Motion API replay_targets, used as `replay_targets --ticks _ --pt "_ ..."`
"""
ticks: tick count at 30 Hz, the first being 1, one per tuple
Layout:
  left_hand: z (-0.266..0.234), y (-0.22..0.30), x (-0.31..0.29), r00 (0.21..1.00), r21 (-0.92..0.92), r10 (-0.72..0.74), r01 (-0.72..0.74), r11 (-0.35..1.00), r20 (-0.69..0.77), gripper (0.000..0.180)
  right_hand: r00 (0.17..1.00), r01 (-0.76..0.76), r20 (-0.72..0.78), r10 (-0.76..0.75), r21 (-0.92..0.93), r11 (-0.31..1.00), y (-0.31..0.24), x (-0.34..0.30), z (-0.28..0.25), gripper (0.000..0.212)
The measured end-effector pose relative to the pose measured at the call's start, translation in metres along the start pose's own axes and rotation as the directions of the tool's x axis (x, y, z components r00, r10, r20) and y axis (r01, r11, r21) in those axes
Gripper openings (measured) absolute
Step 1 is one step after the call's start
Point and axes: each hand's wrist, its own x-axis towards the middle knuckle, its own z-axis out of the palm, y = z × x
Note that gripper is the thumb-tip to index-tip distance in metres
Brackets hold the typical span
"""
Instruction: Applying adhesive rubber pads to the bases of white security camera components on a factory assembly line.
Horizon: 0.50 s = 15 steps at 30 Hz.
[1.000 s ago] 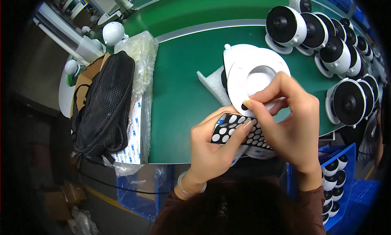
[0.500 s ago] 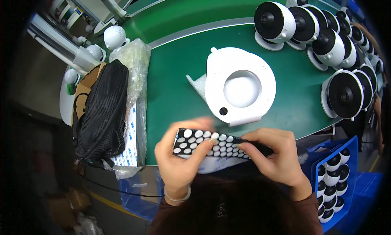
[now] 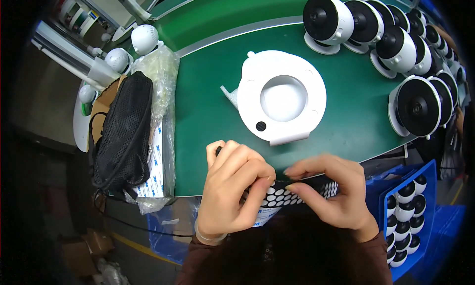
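Between my hands, over the table's near edge, is a black sticker sheet (image 3: 283,196) with rows of white circles and a white, blue-printed backing. My left hand (image 3: 230,191) is closed over its left end, thumb and fingers pinched together. A small dark piece (image 3: 218,150) shows by that hand's upper finger; I cannot make out what it is. My right hand (image 3: 339,188) grips the sheet further right between thumb and fingers. Just beyond lies a white rounded plastic fixture (image 3: 250,94) with a large round recess. One black textured dot (image 3: 261,126) sits on its near left part.
White and black cameras (image 3: 418,107) stand in rows at the right. A blue bin (image 3: 430,186) of similar round heads is at the lower right. On the left lie a black mesh bag (image 3: 123,131), bubble wrap (image 3: 163,82) and printed white sheets (image 3: 156,171). Foam (image 3: 229,94) pokes out beside the fixture.
My left hand has turned and closed over the sheet's left end, hiding circles that showed before. The sheet has shifted right and down. The whole view has shifted slightly.
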Motion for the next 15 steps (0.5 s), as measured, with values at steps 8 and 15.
replay_targets --ticks 8,15 --pt "0.004 0.004 0.007 0.997 0.077 0.071 -0.067 0.995 -0.043 0.007 0.984 0.159 -0.041 -0.175 -0.244 0.957 -0.005 -0.001 0.000 0.018" --pt "0.005 0.007 0.008 0.997 0.083 0.070 -0.066 0.994 -0.039 0.008 0.975 0.180 -0.066 -0.212 -0.323 0.929 -0.009 -0.004 0.001 0.018"
